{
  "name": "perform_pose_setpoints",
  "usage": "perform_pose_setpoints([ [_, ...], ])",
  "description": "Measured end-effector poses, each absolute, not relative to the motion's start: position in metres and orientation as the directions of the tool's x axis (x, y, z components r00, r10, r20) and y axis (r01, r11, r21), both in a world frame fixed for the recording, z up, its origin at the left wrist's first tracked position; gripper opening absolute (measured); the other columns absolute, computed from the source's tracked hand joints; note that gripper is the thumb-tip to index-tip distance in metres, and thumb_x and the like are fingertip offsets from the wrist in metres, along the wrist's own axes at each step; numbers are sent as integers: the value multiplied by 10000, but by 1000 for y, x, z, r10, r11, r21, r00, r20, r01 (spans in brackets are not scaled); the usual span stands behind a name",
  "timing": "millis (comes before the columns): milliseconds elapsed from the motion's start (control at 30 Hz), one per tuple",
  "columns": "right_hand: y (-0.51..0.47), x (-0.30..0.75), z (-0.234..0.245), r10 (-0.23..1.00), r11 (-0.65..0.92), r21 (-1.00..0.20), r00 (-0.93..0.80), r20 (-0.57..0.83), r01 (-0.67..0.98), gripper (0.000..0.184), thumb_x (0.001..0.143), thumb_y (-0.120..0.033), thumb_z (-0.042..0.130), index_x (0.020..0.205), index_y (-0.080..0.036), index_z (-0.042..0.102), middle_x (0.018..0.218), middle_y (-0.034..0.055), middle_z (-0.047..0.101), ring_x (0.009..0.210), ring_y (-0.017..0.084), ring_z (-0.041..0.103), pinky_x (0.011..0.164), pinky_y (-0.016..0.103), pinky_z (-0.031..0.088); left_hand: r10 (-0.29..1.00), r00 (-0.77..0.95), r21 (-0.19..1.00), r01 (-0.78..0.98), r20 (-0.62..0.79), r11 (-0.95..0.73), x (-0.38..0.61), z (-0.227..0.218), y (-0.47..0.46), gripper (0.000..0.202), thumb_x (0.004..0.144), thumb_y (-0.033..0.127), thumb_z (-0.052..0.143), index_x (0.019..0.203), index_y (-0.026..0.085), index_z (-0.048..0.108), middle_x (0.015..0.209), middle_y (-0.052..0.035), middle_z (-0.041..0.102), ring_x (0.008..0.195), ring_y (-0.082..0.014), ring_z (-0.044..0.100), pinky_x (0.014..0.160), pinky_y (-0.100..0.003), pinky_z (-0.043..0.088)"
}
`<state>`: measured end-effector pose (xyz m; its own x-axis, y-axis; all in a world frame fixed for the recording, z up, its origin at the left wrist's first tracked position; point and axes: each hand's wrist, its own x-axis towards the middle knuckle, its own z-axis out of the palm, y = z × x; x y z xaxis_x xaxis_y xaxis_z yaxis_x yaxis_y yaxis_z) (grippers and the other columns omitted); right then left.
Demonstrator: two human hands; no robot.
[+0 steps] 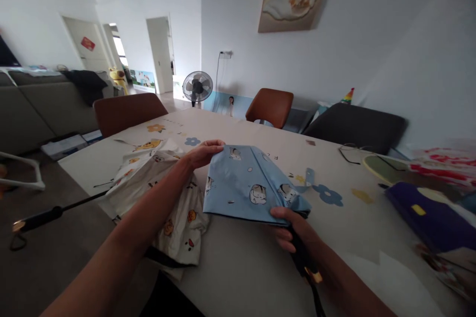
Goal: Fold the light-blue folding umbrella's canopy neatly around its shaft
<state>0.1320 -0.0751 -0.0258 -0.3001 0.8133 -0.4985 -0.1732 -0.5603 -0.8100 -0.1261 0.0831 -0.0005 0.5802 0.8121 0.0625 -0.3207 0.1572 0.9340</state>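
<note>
A blue folding umbrella printed with cartoon animals is held above the table, its canopy gathered into flat folds. My left hand pinches the far left corner of the fabric between thumb and fingers. Around the umbrella's black handle, at the near right end of the canopy, my right hand is closed, its thumb on the cloth. A second umbrella, cream with yellow and orange cartoon figures, lies loosely collapsed under my left forearm. Its black handle sticks out past the table's left edge.
Eyeglasses and a purple item lie on the right of the table, near a red and white plastic bag. Brown chairs and a dark chair stand around it. A fan is behind.
</note>
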Motion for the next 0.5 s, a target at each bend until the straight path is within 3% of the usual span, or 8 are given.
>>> perform_pose_setpoints([
  [100, -74, 133, -32, 817, -541, -822, -343, -464, -177, 349, 690, -363, 557, 455, -195, 361, 314, -76, 302, 220, 40, 296, 247, 167, 214, 734, 678, 961, -229, 42, 157, -125, 5, 78, 331, 625, 237, 742, 918, 125, 637, 843, -52, 652, 705, -116, 596, 664, -221, 437],
  [233, -73, 135, -37, 828, -499, -852, -378, -414, -160, 403, 695, -385, 567, 425, -193, 338, 319, -76, 288, 223, 38, 318, 254, 165, 232, 708, 704, 967, -214, 53, 140, -122, 3, 75, 394, 636, 250, 741, 997, 132, 635, 942, -79, 658, 794, -138, 606, 744, -238, 435],
  [400, -75, 131, -33, 814, -530, -837, -358, -458, -137, 356, 682, -364, 562, 444, -192, 361, 310, -76, 301, 220, 36, 299, 255, 164, 233, 690, 723, 973, -156, -5, 170, -118, -2, 74, 356, 585, 303, 773, 865, 108, 672, 806, -65, 668, 703, -125, 600, 700, -233, 441],
  [500, -76, 130, -32, 808, -533, -840, -357, -470, -101, 362, 682, -369, 554, 434, -194, 355, 309, -66, 314, 226, 41, 308, 254, 169, 230, 693, 711, 978, -37, -118, 205, -118, -3, 74, 324, 535, 325, 793, 754, 109, 689, 727, -62, 668, 649, -136, 600, 683, -255, 456],
])
